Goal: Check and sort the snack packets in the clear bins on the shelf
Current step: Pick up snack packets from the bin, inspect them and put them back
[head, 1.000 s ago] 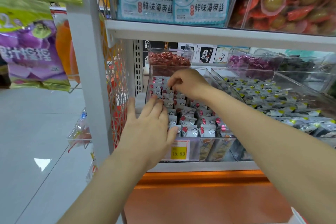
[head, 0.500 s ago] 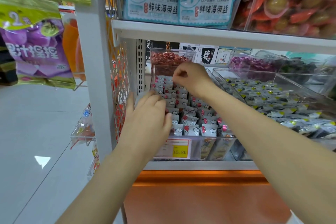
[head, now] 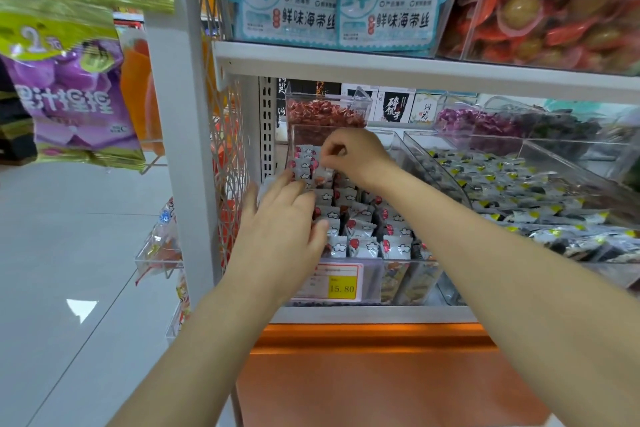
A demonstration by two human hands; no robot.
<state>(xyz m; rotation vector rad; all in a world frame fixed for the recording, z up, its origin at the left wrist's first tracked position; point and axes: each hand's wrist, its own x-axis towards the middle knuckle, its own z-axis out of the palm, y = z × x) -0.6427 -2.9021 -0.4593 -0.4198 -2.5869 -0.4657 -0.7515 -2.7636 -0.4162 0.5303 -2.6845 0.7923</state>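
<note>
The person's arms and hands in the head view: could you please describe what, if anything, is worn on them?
Both forearms are bare up to the frame edge: no sleeves show. The left hand and right hand wear no gloves, and no watch, bracelet or ring is visible.

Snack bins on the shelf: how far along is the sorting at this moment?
Done: the grey-and-red packets near the front of the left clear bin stand in tidy rows. In hand: the right hand pinches a packet at the bin's back; the left hand rests on packets at its left side. Left: the neighbouring bin of yellow-marked packets is untouched.
</note>
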